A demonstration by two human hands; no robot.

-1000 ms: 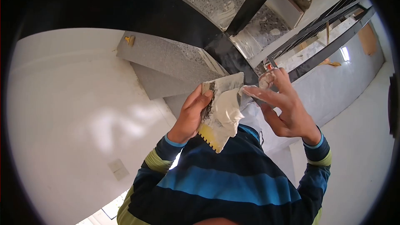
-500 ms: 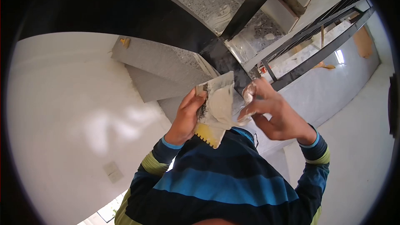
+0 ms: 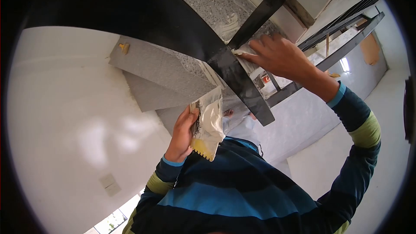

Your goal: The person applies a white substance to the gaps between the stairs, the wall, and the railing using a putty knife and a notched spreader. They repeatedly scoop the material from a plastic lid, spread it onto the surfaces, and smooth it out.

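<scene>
My left hand (image 3: 182, 130) grips a notched spreader (image 3: 207, 123) by its side, thumb over the face. Pale paste (image 3: 212, 119) is smeared thickly across the spreader, and yellow teeth show at its lower edge. My right hand (image 3: 284, 56) is stretched out with the index finger extended and the other fingers loosely bent, holding no tool. Its fingertip, with pale paste on it, touches the corner where the black metal post (image 3: 255, 21) meets the black beam (image 3: 216, 54) and a speckled stone step (image 3: 203, 0).
Grey stair steps (image 3: 160, 67) run beneath the beam, with a small yellow object (image 3: 125, 48) on one. A black metal railing (image 3: 329, 58) stands to the right. White walls (image 3: 65, 104) enclose the left side. The beam's end (image 3: 266, 117) projects close before my body.
My right hand has moved from beside the spreader up and forward to the post's base. My left hand, still holding the spreader, has shifted slightly left and down in view.
</scene>
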